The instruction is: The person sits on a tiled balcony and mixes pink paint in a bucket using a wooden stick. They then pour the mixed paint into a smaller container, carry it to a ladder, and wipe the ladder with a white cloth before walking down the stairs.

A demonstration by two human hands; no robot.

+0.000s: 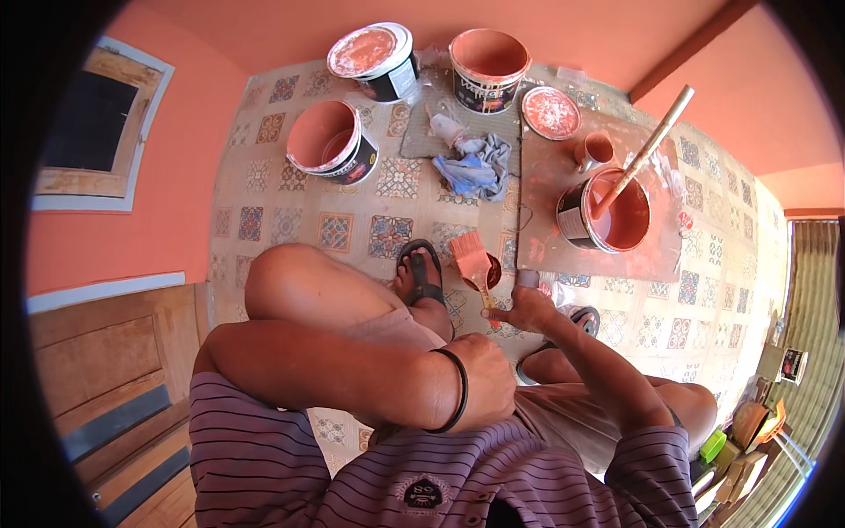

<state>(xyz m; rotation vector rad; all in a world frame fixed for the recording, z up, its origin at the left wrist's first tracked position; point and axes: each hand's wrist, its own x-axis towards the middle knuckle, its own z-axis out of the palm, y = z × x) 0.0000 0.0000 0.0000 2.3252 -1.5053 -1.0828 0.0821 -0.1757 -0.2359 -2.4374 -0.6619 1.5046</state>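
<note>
A paintbrush [476, 269] with paint-coated bristles lies slanted over a small dark-rimmed bowl [495, 271] on the floor, near my left foot. My right hand [528, 308] reaches down beside it. Its thumb overlaps the brush's handle, while a finger stretches forward, apart from the thumb. A small greyish piece at that fingertip is too unclear to name. My left hand [486, 378], with a black band at the wrist, lies curled over my lap. Its fingers are folded under, so anything inside them is hidden.
A paint bucket [570, 211] with a stick stands on a stained board [546, 246], beside a mug [597, 148]. Several more buckets, including one at left [304, 158], stand near the wall. A crumpled rag [480, 167] and a lid [551, 113] lie between.
</note>
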